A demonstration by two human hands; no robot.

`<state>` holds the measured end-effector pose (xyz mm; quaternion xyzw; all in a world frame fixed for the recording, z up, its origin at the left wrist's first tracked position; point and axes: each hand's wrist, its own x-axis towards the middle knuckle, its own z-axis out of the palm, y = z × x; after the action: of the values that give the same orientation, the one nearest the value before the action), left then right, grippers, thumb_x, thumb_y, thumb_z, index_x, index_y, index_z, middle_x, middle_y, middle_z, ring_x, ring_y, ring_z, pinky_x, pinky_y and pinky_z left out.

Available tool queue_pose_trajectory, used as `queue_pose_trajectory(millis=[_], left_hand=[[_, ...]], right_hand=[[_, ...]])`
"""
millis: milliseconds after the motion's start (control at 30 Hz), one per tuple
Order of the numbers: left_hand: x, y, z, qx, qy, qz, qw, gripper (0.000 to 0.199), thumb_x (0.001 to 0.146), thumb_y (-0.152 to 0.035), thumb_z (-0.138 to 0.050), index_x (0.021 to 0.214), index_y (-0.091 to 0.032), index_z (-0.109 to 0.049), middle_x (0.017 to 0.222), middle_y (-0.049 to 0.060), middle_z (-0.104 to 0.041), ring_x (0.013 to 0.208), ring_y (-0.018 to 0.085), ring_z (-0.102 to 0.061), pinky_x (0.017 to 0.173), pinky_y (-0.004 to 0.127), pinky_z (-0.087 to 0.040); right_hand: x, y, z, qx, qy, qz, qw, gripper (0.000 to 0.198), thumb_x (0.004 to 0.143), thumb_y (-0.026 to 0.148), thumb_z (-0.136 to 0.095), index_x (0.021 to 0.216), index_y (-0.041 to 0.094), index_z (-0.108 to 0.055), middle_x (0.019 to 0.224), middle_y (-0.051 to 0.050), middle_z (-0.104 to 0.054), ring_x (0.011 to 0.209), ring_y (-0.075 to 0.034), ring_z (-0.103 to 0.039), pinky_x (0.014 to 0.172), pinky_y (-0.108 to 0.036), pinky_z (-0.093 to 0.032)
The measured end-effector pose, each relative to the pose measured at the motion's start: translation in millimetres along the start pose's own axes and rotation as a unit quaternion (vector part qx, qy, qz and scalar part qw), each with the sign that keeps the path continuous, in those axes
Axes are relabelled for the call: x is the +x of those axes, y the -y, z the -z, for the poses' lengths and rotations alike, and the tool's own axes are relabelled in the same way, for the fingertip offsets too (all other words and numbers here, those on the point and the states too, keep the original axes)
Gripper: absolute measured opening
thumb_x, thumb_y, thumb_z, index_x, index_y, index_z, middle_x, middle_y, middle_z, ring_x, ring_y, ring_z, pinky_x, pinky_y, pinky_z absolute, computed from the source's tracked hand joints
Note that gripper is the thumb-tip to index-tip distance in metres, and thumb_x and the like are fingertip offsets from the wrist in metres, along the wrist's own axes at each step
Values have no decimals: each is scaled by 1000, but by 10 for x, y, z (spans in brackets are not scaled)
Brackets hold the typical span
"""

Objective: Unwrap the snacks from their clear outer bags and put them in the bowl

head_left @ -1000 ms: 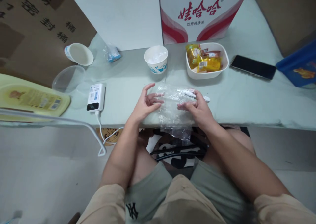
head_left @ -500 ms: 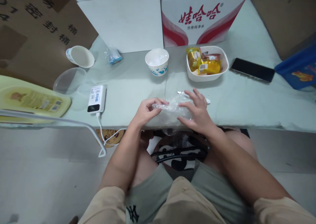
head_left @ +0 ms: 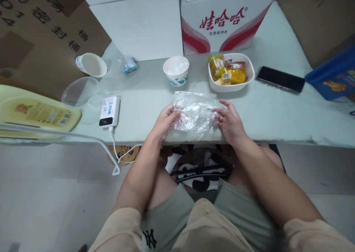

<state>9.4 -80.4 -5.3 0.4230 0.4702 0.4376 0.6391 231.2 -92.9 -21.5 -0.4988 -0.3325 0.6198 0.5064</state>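
Observation:
A crinkled clear plastic bag point(head_left: 195, 113) is spread between my two hands, just above the table's front edge. My left hand point(head_left: 166, 121) pinches its left side between thumb and fingers. At the right side, my right hand point(head_left: 231, 124) holds the bag's edge with bent fingers, while one finger sticks out past it. Behind the bag stands a white paper cup point(head_left: 179, 76) with a blue pattern and something clear inside. To the right of the cup, a white plastic bowl point(head_left: 231, 87) contains several yellow and brown wrapped snacks point(head_left: 235, 75).
A phone point(head_left: 280, 80) lies right of the bowl. On the left are a power bank point(head_left: 109, 111) with a cable, a clear lid point(head_left: 79, 91), a tipped paper cup point(head_left: 93, 65) and a yellow bottle point(head_left: 41, 111). Boxes point(head_left: 138, 30) line the back.
The bag has been opened out flat from a bunched shape. My right hand has shifted slightly right and lower to the bag's right edge. A small white utensil behind it is no longer visible.

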Motion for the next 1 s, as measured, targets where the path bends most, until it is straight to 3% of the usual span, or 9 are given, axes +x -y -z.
queue_pose_trajectory(millis=[167,333,433,567,700,767,833,900,1000], left_hand=[[-18,9,-15,-78,69,-20,994,26,62,-22,-73,84,-18,-59,70,-1,-67,75,20,-70,71,34,-57],[-79,17,-8,-107,109,-19,988,21,59,-23,-77,71,-17,-60,69,-1,-66,78,23,-71,84,44,-57],[-85,21,37,-94,131,-6,987,23,61,-25,-79,70,-17,-60,69,-1,-66,77,22,-71,86,44,-55],[-16,51,80,-67,113,42,990,37,62,-32,-80,90,-17,-62,77,2,-69,85,25,-71,81,39,-55],[109,83,44,-6,40,62,997,44,66,-40,-78,98,-16,-60,77,3,-70,71,18,-69,70,30,-54],[154,81,11,35,21,35,999,42,65,-40,-79,94,-15,-61,70,0,-68,62,14,-66,63,25,-52],[175,67,-19,68,19,7,998,45,67,-46,-78,97,-16,-61,63,-1,-66,57,13,-64,57,23,-49],[174,49,-41,105,25,-15,994,51,70,-55,-74,102,-16,-62,61,-1,-65,55,14,-62,54,23,-47],[148,27,-53,168,33,-53,984,51,72,-60,-71,95,-14,-66,56,-1,-61,47,11,-54,46,22,-41]], right_hand=[[-23,7,-23,68,48,-66,994,68,62,36,-79,120,32,-43,112,-2,-67,109,-21,-62,89,-35,-51],[-54,24,-84,95,121,-136,979,54,61,38,-81,106,26,-55,107,-5,-68,98,-22,-66,83,-36,-53],[-56,24,-109,71,144,-154,975,42,59,36,-82,91,22,-60,91,-3,-69,79,-17,-66,71,-31,-51],[-42,-36,-126,19,103,-59,993,30,61,34,-80,76,21,-58,71,4,-61,62,-11,-57,64,-27,-47],[-19,-85,-97,-42,86,36,995,29,65,36,-77,85,22,-61,85,1,-68,83,-15,-63,83,-31,-48],[-12,-71,-69,-21,68,33,997,41,66,40,-78,98,25,-59,95,-1,-71,95,-18,-65,88,-33,-48],[-11,-38,-43,5,70,-15,997,53,64,45,-78,107,26,-55,95,-3,-73,91,-20,-68,81,-34,-52],[-15,-6,-25,-12,91,-54,994,52,62,48,-78,102,22,-58,86,-4,-73,76,-20,-69,66,-31,-52],[-26,10,-9,-76,88,-39,993,39,64,49,-75,85,19,-60,72,-4,-71,58,-16,-63,51,-26,-46]])
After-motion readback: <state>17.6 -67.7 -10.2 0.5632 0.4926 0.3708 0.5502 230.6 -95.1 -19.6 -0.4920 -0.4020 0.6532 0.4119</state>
